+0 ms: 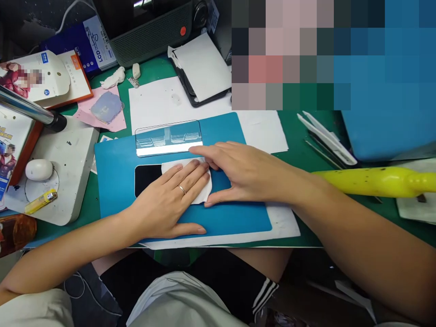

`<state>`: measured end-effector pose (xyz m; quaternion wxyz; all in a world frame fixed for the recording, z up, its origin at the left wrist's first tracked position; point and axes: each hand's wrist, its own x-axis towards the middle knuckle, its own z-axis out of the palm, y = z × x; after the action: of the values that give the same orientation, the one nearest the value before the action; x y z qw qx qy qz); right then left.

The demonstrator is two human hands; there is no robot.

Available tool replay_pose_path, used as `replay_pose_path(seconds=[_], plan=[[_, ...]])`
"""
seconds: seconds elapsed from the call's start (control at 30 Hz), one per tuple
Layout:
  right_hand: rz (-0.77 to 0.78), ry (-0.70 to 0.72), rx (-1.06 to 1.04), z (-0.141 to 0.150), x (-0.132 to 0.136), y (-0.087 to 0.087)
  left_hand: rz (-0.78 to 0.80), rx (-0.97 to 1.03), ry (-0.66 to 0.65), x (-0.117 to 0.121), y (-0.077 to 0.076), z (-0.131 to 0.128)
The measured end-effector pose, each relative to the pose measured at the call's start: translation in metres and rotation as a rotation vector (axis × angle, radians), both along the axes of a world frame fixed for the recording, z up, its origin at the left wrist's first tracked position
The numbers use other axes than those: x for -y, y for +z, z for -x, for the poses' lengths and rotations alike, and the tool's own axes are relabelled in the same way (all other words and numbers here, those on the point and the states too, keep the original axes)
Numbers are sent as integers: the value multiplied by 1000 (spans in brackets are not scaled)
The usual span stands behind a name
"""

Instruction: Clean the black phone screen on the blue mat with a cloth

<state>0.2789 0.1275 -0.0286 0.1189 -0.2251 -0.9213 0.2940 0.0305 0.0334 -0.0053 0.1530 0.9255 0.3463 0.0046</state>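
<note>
A phone with a black screen (147, 180) lies on a blue mat (116, 181), its right part covered by a white cloth or wipe (204, 193). My left hand (173, 193) rests flat on that cloth, fingers stretched out, thumb apart, a ring on one finger. Around the covered right end of the phone, my right hand (235, 170) has its thumb by the near edge and its fingers by the far edge; the exact contact is hidden. Just beyond lies a clear rectangular sheet (166, 131) with a white strip, near my right index fingertip.
Tweezers (327, 136) and a yellow tube-like object (368, 180) lie right. A dark case with a white pad (204, 68) stands behind. At left are a white block (64, 200) bearing an earbud case (39, 170) and a lighter (41, 201), plus boxes (30, 77).
</note>
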Motion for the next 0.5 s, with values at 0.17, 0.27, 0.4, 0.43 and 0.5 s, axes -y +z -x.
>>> replay_pose_path(seconds=[0.17,0.27,0.4,0.43,0.5], plan=[[22,-1,13,0,-4,1,-39,-77,19,9,6,2],[62,-12,10,0,-6,2,-53,-101,47,20,12,14],[66,-23,-9,2,-5,3,-82,-97,124,42,18,37],[63,-24,-12,2,-5,4,-101,-107,162,48,19,42],[58,-28,-12,3,-4,4,-131,-139,253,60,20,49]])
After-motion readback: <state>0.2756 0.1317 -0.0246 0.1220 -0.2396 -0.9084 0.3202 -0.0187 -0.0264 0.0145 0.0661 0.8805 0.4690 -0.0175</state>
